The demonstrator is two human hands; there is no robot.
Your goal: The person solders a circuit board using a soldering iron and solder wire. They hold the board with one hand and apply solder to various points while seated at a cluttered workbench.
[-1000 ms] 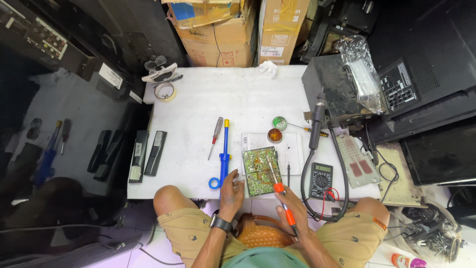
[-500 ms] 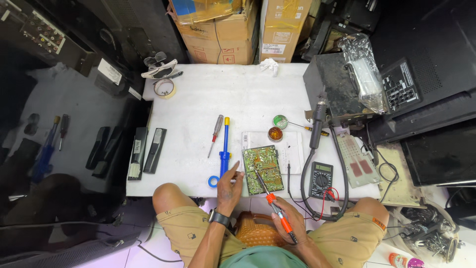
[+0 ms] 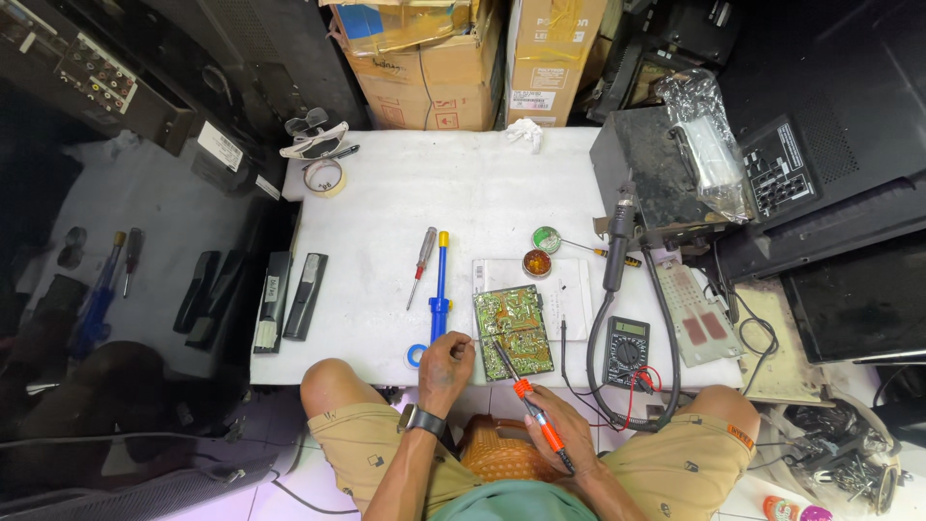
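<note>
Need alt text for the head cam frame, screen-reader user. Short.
Seen from above, a seated person's right hand holds an orange-handled soldering iron with its tip on a green circuit board at the near edge of a white table, while the left hand rests beside the board. A multimeter, a blue desoldering pump and a red screwdriver lie nearby.

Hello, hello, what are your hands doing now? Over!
Right hand grips orange soldering iron, tip on green circuit board. Left hand beside board. Nothing blocking.

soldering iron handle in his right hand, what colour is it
Orange, on the soldering iron held by the right hand; it shows best in the head view.
</note>
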